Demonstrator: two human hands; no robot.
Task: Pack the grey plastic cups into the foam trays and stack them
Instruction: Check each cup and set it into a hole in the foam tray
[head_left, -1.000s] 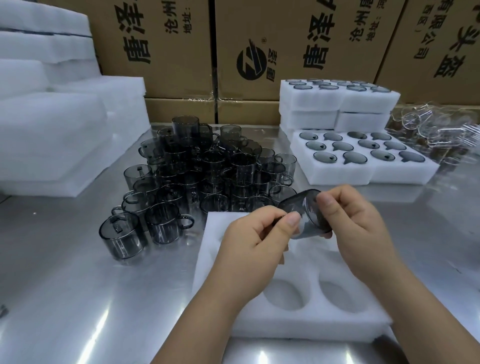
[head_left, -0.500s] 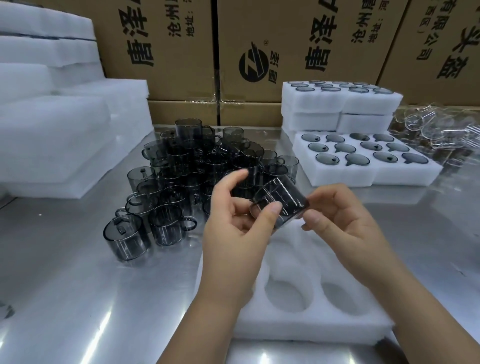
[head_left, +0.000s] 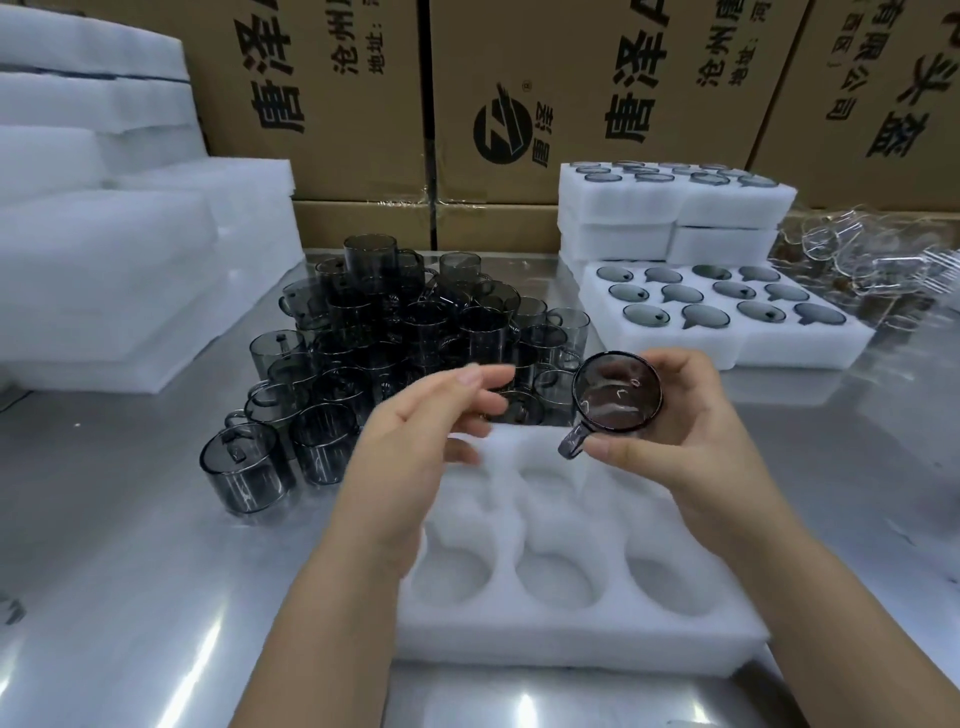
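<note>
Cup (head_left: 618, 392) in R hand (head_left: 691, 431)

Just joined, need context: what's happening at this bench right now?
A person is packing grey cups into foam trays. The right hand holds one cup above the empty tray in front, handle pointing down. The left hand is open beside it, holding nothing. Loose cups sit piled on the table behind. The filled trays are off to the right, some stacked.
</note>
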